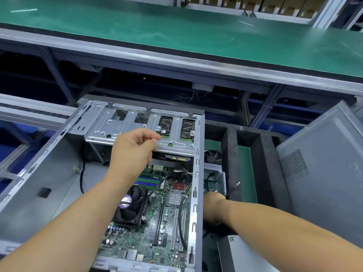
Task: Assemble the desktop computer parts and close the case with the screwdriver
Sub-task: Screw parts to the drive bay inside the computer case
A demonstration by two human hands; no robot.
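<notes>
The open grey computer case (pixel 196 193) lies on its side in front of me. Inside it are the green motherboard (pixel 172 218) and a black CPU fan (pixel 130 209). A silver drive cage (pixel 137 122) spans the case's far end. My left hand (pixel 135 148) rests over the cage's near edge, fingers curled and thumb pressed to forefinger; I see nothing in the pinch. My right hand (pixel 213 207) is closed just outside the case's right wall. A thin black rod or cable with a metal tip (pixel 236 185) sticks out beyond it.
A black foam tray (pixel 229 134) with compartments stands right of the case, with a small black fan (pixel 213 157) and a clear plastic bin (pixel 221 179). A grey side panel (pixel 324 169) leans at the right. A grey metal box (pixel 243 256) sits bottom right. A green conveyor (pixel 176 34) runs behind.
</notes>
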